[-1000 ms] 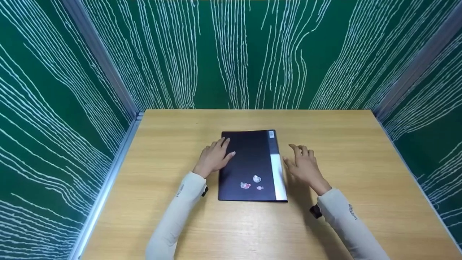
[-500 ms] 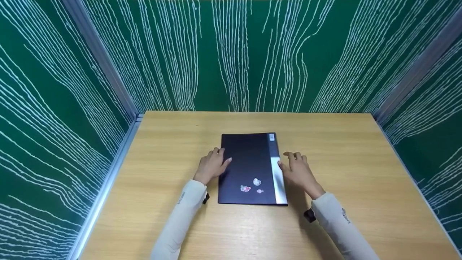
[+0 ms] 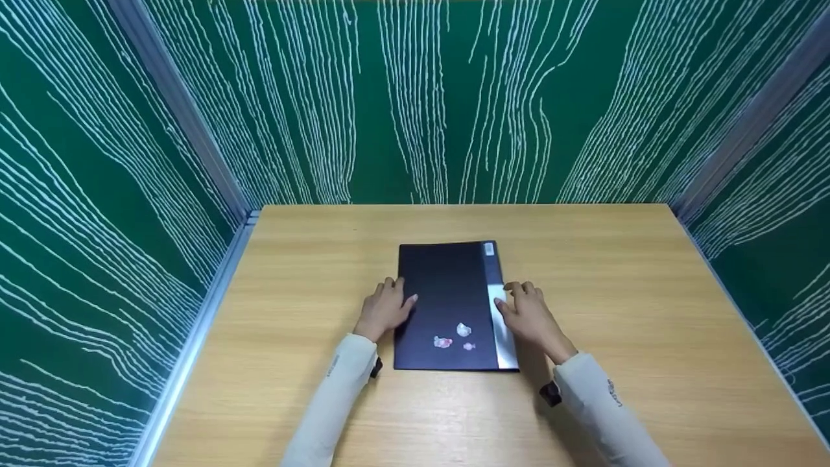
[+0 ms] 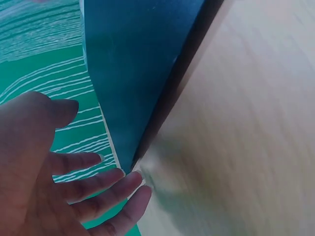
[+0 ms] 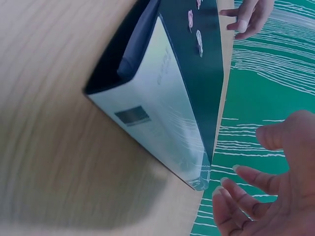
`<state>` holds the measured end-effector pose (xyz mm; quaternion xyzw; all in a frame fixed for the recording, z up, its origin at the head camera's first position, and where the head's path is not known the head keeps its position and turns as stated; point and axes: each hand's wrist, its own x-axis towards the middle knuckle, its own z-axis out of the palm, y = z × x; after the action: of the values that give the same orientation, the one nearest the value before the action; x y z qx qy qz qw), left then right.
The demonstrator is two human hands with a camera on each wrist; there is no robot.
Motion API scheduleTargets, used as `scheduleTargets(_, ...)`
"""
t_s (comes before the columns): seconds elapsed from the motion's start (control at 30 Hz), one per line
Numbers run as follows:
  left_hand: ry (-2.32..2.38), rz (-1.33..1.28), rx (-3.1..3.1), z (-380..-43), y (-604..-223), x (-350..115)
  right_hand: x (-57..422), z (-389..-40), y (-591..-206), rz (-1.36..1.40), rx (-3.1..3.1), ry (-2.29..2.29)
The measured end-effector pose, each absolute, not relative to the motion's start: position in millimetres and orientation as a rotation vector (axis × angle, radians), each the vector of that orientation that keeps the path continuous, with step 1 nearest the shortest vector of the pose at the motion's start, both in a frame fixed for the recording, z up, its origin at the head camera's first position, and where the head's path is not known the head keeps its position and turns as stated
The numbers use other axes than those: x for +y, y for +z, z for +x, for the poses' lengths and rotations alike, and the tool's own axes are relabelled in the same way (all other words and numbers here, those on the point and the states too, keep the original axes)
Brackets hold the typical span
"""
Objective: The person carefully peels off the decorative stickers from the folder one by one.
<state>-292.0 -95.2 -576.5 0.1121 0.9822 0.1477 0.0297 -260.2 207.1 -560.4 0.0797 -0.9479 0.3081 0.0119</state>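
Observation:
A dark file folder [image 3: 447, 292] lies flat on the table, with small cartoon stickers [image 3: 463, 329] near its front edge. Along its right side runs a pale strip, and the right wrist view shows this as a thick spine [image 5: 170, 108] with a small dark patch. My left hand [image 3: 384, 306] is at the folder's left edge, its thumb over the cover in the head view; in the left wrist view its fingers [image 4: 108, 204] are extended beside the edge. Beside the spine, my right hand [image 3: 533, 316] has its thumb and fingers spread apart, nothing between them.
The wooden table [image 3: 311, 240] runs back to a green wall [image 3: 379, 117] with white wavy lines. Similar green panels stand left and right, joined by metal posts [image 3: 188, 110]. Each wrist carries a small dark device [image 3: 550, 393] below a pale sleeve.
My right hand has moved left to the folder's spine. My left hand has drawn back from the cover to the left edge, nearer me. The folder stays in place on the table.

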Motion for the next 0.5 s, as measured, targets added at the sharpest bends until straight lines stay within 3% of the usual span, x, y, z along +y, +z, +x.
scheduleTargets(0.5,0.473,0.291,3.014,-289.5,-587.1,-88.0,200.0,-257.8,-574.8,0.313,-2.896,0.999)
